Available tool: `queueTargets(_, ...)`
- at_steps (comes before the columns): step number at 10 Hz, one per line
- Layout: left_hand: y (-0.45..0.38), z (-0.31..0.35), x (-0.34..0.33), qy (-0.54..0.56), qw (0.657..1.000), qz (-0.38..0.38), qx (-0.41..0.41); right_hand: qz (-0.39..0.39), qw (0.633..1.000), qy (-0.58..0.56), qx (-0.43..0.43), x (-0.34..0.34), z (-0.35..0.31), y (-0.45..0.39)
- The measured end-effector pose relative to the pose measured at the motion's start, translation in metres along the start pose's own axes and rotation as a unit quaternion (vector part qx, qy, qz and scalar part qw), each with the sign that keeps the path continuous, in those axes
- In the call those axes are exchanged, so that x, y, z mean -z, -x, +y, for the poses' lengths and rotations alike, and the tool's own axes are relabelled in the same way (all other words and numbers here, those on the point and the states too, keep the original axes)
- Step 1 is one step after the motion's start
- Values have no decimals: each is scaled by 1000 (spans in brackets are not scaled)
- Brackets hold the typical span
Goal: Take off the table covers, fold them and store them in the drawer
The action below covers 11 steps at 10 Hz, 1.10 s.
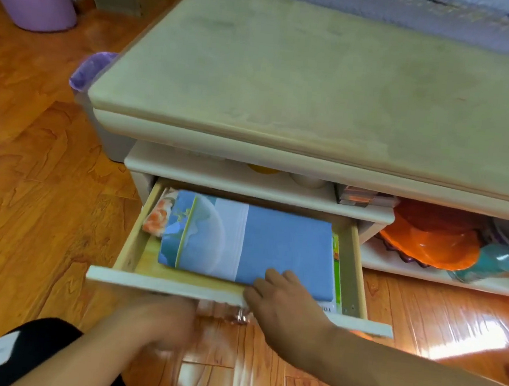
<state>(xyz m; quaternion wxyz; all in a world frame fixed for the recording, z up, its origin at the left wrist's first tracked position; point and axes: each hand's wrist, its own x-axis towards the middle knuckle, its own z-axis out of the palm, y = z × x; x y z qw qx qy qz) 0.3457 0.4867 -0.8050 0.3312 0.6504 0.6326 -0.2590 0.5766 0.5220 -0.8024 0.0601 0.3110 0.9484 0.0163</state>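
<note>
Closest to me, my left hand (pixel 169 324) sits just under the front panel of the drawer (pixel 163 285), below and to the left of my right hand. It is blurred, so I cannot tell whether its fingers are curled on anything or only pressing the panel.

My right hand (pixel 283 301) reaches over that front panel, fingers lying fairly straight, fingertips resting on the near edge of the folded blue cover (pixel 273 247). It touches the cloth; it does not look wrapped around it.

Just beyond my right fingertips, the blue cover lies flat inside the open drawer, filling most of it. Past its far left corner a folded orange-patterned cloth (pixel 158 214) peeks out from underneath or beside it; I cannot say which. To the right of my right hand, a green-edged booklet (pixel 337 269) lies along the drawer's right wall.

Farther off, above both hands, the table top (pixel 319 90) shows bare, with no cover on it.

I judge the task nearly finished: covers off, folded, laid in the drawer. What seems left is lifting my right hand clear and pushing the drawer closed, keeping fingers out of the gap.
</note>
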Motion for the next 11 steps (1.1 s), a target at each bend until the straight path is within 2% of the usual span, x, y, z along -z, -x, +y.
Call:
queueTargets(1,-24,-1,7,95,990,108,-2,50,997,20,-63,5,16,-20)
queueTargets(2,-35,12,11,238,953,188,-21,60,984,-52,-157,9,23,-18)
queueTargets(3,-36,31,9,479,863,162,-6,-10,888,-288,-357,2,14,-11)
queueTargets(4,-42,37,23,675,724,143,-14,-16,616,-576,-537,-12,46,-25)
queueTargets(5,-63,36,56,771,613,163,-47,137,434,-718,-527,-13,92,-44)
queueTargets(6,-79,42,80,813,554,169,-61,177,357,-779,-484,-7,103,-54)
queueTargets(8,-97,55,84,793,576,188,-62,146,349,-792,-479,-8,106,-74)
queueTargets(9,-97,46,87,738,651,177,-19,144,330,-802,-477,-3,102,-82)
queueTargets(10,-74,37,106,566,807,160,59,47,386,-782,-488,12,107,-69)
queueTargets(11,-33,42,140,482,858,157,86,-108,504,-696,-500,54,110,-53)
